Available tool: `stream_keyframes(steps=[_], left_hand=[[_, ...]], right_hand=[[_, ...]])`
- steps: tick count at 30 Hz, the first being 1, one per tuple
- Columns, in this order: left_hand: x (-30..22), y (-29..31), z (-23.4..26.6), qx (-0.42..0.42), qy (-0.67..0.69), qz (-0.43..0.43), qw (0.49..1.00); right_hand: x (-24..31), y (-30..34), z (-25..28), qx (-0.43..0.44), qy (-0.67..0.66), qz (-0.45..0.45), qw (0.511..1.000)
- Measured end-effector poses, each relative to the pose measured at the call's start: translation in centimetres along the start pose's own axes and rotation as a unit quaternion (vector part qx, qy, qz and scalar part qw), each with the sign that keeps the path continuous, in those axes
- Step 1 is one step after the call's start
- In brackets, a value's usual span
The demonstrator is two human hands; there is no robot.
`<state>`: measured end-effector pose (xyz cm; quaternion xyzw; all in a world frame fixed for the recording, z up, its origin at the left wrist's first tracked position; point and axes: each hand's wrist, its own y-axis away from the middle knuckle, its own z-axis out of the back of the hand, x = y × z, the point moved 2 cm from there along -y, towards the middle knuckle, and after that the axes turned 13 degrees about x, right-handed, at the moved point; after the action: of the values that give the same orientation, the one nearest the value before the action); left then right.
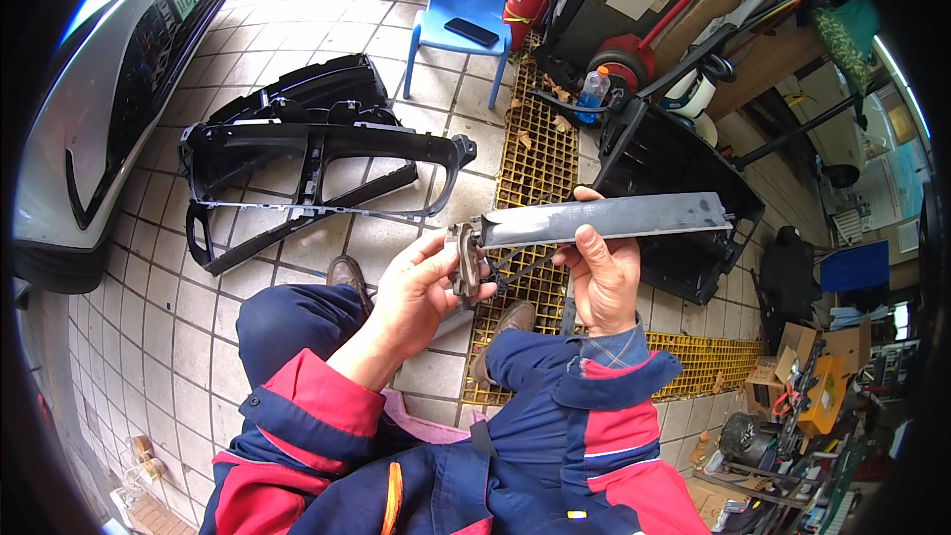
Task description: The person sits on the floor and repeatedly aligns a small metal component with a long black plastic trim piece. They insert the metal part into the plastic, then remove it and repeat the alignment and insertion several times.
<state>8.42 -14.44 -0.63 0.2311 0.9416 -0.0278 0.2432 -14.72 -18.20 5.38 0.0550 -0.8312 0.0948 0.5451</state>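
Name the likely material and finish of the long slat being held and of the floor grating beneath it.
Long slat: probably moulded plastic, dark grey, with a dull sheen across its flat face. Floor grating: yellow open mesh, possibly fibreglass or painted metal; the look leaves it open.

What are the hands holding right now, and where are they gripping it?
Both hold a long grey slat: the right hand grips its middle, and the left hand pinches the small bracket at its left end.
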Motion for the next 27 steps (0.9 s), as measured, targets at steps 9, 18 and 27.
stream_keyframes(steps=[9,18,27], left_hand=[[0.09,0.0,-0.04,-0.007,-0.009,-0.012,1.0],[-0.11,-0.06,0.37,-0.021,-0.001,-0.021,1.0],[-0.08,-0.04,0.37,-0.022,-0.002,-0.024,0.999]], right_hand=[[0.26,0.05,0.13,0.003,0.026,0.017,1.0],[0.44,0.1,-0.29,-0.006,0.053,0.025,0.998],[0.47,0.13,-0.02,0.0,0.056,0.014,0.998]])
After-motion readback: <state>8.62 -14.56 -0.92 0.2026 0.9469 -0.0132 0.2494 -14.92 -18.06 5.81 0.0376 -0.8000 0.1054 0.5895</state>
